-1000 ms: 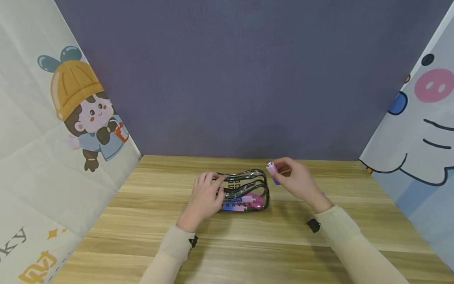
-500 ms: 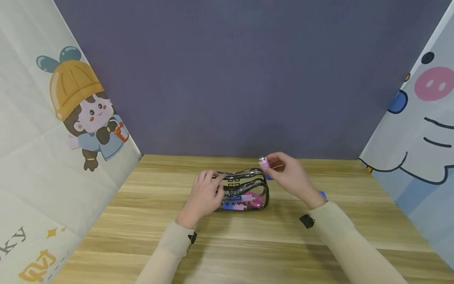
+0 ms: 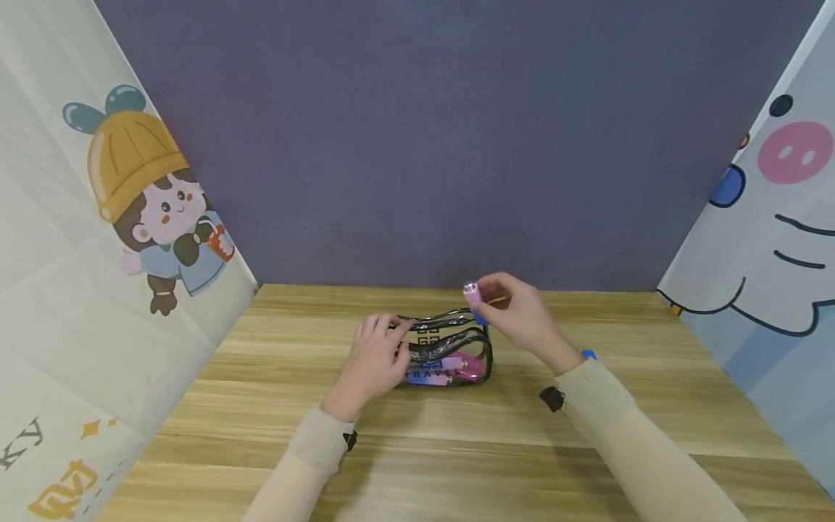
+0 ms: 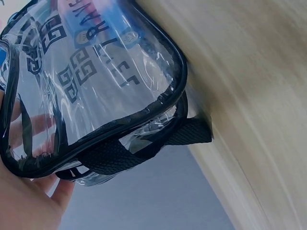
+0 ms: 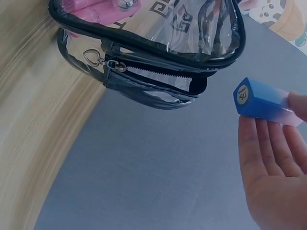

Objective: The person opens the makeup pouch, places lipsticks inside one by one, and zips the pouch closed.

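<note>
A clear travel pouch (image 3: 450, 354) with black piping stands on the table. My left hand (image 3: 373, 360) grips its upper left end; in the left wrist view some fingers show through the plastic (image 4: 96, 62). Pink and blue tubes (image 3: 435, 379) and a bright pink item (image 3: 475, 367) lie inside. Between thumb and fingertips, my right hand (image 3: 520, 317) pinches a lipstick (image 3: 472, 293), pink with a silver end and blue below. It is just above the pouch's right end. In the right wrist view the lipstick's blue base (image 5: 243, 95) bears a round label, and the zipper (image 5: 158, 76) gapes beside it.
A small blue item (image 3: 589, 354) is partly hidden behind my right wrist on the wooden table (image 3: 443, 464). A dark upright panel (image 3: 417, 145) borders the table's back. Printed cloths hang at the left (image 3: 52, 290) and right (image 3: 783, 275).
My right hand has carried the lipstick leftward and slightly up, from beside the pouch to over its right end. The left hand keeps its grip, nearly still.
</note>
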`<state>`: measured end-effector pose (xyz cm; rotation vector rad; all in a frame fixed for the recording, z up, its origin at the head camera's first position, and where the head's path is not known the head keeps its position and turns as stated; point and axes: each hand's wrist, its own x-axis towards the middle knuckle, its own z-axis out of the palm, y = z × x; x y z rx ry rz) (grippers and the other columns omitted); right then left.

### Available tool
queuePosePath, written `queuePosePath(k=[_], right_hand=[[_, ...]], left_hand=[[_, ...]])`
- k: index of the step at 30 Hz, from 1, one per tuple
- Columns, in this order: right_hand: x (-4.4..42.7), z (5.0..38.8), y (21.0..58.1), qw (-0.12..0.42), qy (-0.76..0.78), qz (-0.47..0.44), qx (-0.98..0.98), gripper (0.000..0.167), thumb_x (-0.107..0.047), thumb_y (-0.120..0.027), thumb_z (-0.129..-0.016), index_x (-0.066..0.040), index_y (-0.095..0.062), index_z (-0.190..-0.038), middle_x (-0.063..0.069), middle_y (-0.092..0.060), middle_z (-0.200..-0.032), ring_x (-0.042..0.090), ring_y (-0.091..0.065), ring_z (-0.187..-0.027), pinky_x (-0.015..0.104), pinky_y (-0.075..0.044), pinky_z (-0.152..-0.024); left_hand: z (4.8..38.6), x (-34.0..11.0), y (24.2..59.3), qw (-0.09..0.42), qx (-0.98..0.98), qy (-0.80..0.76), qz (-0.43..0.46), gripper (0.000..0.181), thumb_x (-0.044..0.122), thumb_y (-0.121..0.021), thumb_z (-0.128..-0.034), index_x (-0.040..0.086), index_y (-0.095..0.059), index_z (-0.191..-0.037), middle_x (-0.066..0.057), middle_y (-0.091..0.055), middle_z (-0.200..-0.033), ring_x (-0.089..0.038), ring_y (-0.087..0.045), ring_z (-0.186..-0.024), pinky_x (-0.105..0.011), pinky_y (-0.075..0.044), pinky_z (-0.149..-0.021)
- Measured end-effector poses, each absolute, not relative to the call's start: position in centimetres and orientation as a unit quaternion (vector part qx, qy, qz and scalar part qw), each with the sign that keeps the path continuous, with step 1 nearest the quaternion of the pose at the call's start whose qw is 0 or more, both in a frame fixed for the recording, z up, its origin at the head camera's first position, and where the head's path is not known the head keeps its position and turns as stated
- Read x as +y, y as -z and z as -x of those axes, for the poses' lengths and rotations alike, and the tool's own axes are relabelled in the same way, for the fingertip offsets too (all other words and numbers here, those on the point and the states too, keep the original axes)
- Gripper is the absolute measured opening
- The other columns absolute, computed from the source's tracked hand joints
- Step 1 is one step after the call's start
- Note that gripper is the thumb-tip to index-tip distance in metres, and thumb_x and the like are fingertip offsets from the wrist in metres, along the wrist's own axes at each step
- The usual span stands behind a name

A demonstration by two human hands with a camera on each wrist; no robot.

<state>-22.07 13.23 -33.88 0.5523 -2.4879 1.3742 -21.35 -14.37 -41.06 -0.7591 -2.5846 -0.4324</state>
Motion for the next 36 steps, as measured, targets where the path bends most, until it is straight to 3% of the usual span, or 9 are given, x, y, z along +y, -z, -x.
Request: queuePosePath(k=[19, 36], right_hand=[[11.6, 23.2, 34.5, 0.099, -0.493, -0.207, -0.839, 0.029, -0.012, -0.077, -0.090, -0.005, -0.065, -0.117, 0.008, -0.070, -0.107, 0.024, -0.067, -0.099, 0.036, -0.057, -0.087], [10.8, 23.8, 36.1, 0.084, -0.511, -0.194, -0.833, 0.028, -0.009, -0.076, -0.090, -0.004, -0.065, -0.116, 0.010, -0.070, -0.108, 0.025, -0.067, -0.100, 0.039, -0.057, -0.088]], left_hand=[[21.4, -14.5, 41.0, 0.192, -0.932, 0.150, 0.269, 0.044, 0.022, -0.047, -0.1001, 0.009, -0.061, -0.140, -0.011, -0.055, -0.129, -0.031, -0.045, -0.121, -0.051, -0.037, -0.103], [21.2, -14.4, 40.8, 0.189, -0.933, 0.155, 0.264, 0.044, 0.022, -0.048, -0.0990, 0.009, -0.062, -0.139, -0.010, -0.055, -0.129, -0.031, -0.045, -0.122, -0.051, -0.037, -0.103]])
